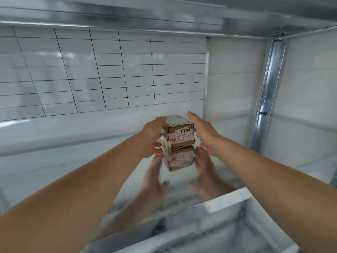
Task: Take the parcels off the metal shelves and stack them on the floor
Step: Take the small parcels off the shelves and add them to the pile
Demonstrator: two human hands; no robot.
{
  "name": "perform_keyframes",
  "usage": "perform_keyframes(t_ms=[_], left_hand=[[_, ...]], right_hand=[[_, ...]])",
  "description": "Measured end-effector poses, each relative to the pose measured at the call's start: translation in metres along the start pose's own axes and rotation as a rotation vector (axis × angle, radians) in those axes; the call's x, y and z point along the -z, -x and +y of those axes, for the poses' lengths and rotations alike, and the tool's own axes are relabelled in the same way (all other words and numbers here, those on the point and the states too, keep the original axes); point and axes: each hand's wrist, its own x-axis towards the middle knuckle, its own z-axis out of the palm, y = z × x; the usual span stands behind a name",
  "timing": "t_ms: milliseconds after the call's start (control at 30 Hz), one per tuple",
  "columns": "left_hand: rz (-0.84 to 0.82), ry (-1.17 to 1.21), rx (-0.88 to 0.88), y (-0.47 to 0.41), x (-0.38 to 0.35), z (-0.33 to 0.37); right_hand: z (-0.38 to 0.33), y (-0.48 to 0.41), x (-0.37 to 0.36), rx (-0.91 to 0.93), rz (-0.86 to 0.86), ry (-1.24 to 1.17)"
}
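Observation:
A small brown cardboard parcel [179, 133] with a white label reading 5763 sits on the shiny metal shelf [102, 161], its mirror image showing below it. My left hand [152, 137] presses against the parcel's left side with fingers curled around its lower corner. My right hand [204, 133] is beside the parcel's right side, fingers stretched forward; whether it touches the box is unclear.
The underside of the shelf above [164, 13] runs across the top. A metal upright post [268, 95] stands at the right. A white tiled wall [91, 70] lies behind. The shelf's front edge [228, 199] is near the bottom right.

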Motion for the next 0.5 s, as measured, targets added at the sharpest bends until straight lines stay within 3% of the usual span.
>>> perform_keyframes(t_ms=[200, 300, 400, 500], left_hand=[[0.102, -0.05, 0.022, -0.026, 0.022, 0.011], [0.076, -0.103, 0.054, -0.027, 0.026, 0.007], [0.017, -0.227, 0.142, -0.028, 0.024, -0.006], [0.016, -0.304, 0.09, -0.036, 0.021, -0.001]], right_hand=[[0.004, -0.018, 0.007, 0.086, 0.239, 0.14], [0.007, -0.031, 0.009, 0.087, 0.331, 0.196], [0.008, -0.042, 0.008, 0.007, 0.193, 0.16], [0.004, -0.043, 0.003, -0.039, -0.035, 0.034]])
